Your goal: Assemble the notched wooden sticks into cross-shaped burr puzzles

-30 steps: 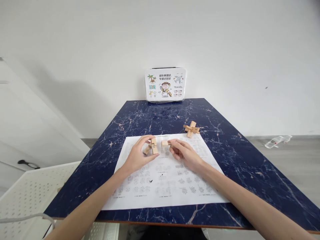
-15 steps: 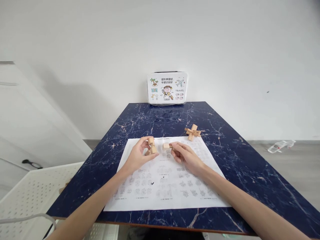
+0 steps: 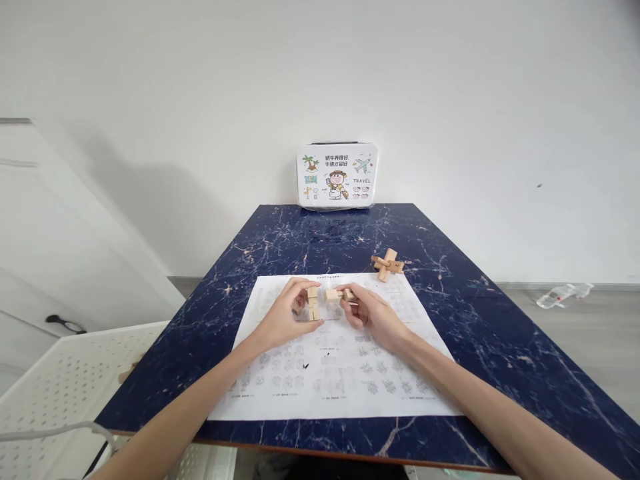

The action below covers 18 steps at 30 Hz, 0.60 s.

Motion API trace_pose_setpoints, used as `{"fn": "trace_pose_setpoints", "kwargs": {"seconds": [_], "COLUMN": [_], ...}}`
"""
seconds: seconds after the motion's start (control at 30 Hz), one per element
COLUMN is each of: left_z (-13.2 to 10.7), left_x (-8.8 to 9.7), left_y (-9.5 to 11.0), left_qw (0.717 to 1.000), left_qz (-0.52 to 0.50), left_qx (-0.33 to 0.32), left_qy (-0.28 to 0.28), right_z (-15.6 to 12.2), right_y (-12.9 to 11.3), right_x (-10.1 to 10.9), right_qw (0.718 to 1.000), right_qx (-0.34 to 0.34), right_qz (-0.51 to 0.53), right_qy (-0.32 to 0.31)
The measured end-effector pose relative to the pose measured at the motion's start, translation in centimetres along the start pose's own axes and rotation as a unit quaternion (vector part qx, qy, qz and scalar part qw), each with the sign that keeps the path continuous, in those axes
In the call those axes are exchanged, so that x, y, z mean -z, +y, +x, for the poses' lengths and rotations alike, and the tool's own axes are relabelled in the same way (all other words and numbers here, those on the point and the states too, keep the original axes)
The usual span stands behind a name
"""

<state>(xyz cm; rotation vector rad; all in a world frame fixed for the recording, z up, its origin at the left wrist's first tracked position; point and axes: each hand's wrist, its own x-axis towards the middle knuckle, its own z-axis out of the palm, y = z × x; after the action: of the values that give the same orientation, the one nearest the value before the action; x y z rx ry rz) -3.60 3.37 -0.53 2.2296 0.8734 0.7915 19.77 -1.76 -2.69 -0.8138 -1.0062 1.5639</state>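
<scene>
Dark blue marbled table (image 3: 450, 320) against a white wall, printed sheet (image 3: 330, 387) spread at centre frame. Left hand (image 3: 281, 321) closed on an upright notched block (image 3: 313, 304), fingertips pinching it just above the sheet. Right hand (image 3: 374, 316) pinching a short wooden bar (image 3: 334, 294), long axis lying left-right, free end pointed at the block and almost touching. Up and right, finished wooden cross (image 3: 387, 264); at the far edge, picture tin (image 3: 337, 175) standing against the wall.

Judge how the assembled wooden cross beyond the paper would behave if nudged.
The wooden cross looks rigid and probably light, being small bare wood. Its crossed arms rest on the smooth marble table, so it would likely slide or tip, not roll.
</scene>
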Motion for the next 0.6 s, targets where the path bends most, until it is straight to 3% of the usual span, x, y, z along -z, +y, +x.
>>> {"fn": "trace_pose_setpoints", "kwargs": {"seconds": [0.13,0.27,0.6], "left_z": [0.1,0.0,-0.1], "left_x": [0.0,-0.3,-0.2], "left_y": [0.5,0.9,1.2], "left_qw": [1.0,1.0,0.999], "left_qz": [-0.002,-0.002,0.013], "left_qx": [0.004,0.013,0.029], "left_qy": [0.0,-0.019,-0.018], "right_z": [-0.1,-0.4,-0.3], "right_y": [-0.2,-0.3,0.1], "right_x": [-0.2,-0.5,-0.6], "right_qw": [0.999,0.998,0.996], "right_qx": [-0.018,0.008,0.055], "right_qz": [0.015,-0.011,-0.068], "right_qy": [-0.041,-0.061,-0.018]}}
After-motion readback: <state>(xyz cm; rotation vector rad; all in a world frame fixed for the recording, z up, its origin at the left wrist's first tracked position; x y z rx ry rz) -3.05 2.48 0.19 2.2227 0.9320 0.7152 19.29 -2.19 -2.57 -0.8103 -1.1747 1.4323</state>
